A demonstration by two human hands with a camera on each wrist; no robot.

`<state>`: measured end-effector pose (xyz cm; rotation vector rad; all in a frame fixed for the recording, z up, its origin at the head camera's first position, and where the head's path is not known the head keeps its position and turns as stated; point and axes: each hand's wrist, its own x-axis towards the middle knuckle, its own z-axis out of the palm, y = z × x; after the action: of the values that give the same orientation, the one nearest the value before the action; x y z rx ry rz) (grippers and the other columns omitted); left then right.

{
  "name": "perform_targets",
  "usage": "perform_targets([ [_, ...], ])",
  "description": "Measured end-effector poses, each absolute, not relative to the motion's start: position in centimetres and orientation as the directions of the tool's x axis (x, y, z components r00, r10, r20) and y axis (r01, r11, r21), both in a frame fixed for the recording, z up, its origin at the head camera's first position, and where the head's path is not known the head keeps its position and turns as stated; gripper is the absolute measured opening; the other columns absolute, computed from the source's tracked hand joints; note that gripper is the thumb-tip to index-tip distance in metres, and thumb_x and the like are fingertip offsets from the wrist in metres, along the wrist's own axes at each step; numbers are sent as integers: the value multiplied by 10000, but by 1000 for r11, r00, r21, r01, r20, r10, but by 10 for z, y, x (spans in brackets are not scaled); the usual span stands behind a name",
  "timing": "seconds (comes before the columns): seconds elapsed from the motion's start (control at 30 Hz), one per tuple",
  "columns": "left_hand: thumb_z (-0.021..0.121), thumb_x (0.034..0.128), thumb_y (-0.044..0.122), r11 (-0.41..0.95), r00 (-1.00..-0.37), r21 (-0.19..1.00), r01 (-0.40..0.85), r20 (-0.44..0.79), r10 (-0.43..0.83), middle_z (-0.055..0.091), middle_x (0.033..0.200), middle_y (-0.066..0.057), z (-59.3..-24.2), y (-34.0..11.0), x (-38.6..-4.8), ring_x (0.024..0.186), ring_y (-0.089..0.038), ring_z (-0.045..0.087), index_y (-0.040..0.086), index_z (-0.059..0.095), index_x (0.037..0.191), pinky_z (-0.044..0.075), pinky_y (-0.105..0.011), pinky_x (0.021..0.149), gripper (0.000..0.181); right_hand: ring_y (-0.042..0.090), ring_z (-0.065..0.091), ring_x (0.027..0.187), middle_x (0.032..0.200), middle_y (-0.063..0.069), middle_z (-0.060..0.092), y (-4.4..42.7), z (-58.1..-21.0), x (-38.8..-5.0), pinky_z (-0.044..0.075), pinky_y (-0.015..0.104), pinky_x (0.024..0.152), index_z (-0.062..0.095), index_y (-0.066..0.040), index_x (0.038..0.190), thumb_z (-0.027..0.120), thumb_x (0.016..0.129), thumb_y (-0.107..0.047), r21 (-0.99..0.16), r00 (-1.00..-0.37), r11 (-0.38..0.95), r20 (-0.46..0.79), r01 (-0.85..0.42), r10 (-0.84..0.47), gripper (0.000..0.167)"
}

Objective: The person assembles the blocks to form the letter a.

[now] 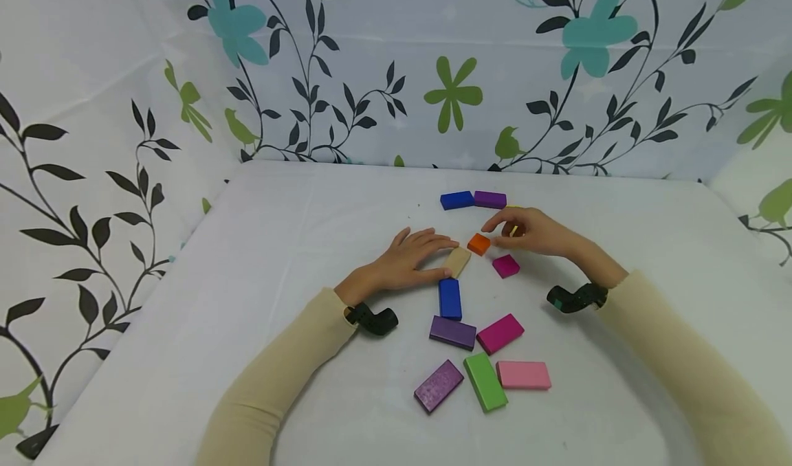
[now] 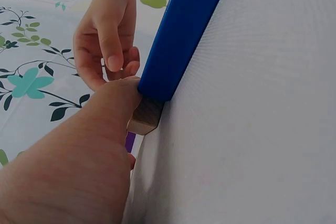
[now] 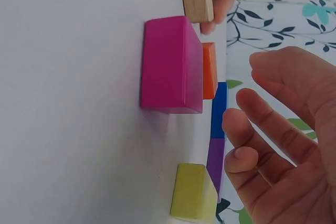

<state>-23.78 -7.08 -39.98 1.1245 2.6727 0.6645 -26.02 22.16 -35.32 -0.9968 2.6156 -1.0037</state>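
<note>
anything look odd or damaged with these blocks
Nothing looks spilled or plainly damaged. The one mild oddity: the purple block at the near left has a mottled, speckled top, unlike the plainer green block beside it. Whether that is wear, glare or finish, I cannot tell.

You are at a white counter [image 1: 346, 397] closed in at the back and both sides by pale hangings [image 1: 396, 33] printed with dark leafy stems [image 1: 310, 12], green birds [image 1: 509, 143] and teal flower shapes [image 1: 599, 36]. The creased cloth gives you a screened-off, booth-like corner indoors; whether it belongs to a home or a studio, you cannot tell.
</note>
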Motion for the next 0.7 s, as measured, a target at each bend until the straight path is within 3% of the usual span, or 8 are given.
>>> perform_targets([
  [0.27, 492, 977, 516, 621, -706, 455, 638, 22, 708, 342, 1555, 51, -397, -72, -237, 1496, -200, 119, 314, 364, 1501, -28, -516, 1172, 576, 230, 554, 871, 1104, 129, 656, 221, -355, -250, 496, 223, 741, 666, -21, 1147, 693, 895, -50, -660, -742, 526, 71, -536, -667, 255],
  [0.7, 502, 978, 500, 618, -703, 451, 643, 27, 711, 344, 1558, 47, -398, -70, -236, 1493, -188, 138, 298, 374, 1499, -15, -529, 1172, 573, 128, 525, 719, 1010, 73, 659, 233, -364, -229, 467, 210, 622, 681, -40, 1094, 717, 862, -19, -661, -679, 441, 141, -606, -721, 236],
])
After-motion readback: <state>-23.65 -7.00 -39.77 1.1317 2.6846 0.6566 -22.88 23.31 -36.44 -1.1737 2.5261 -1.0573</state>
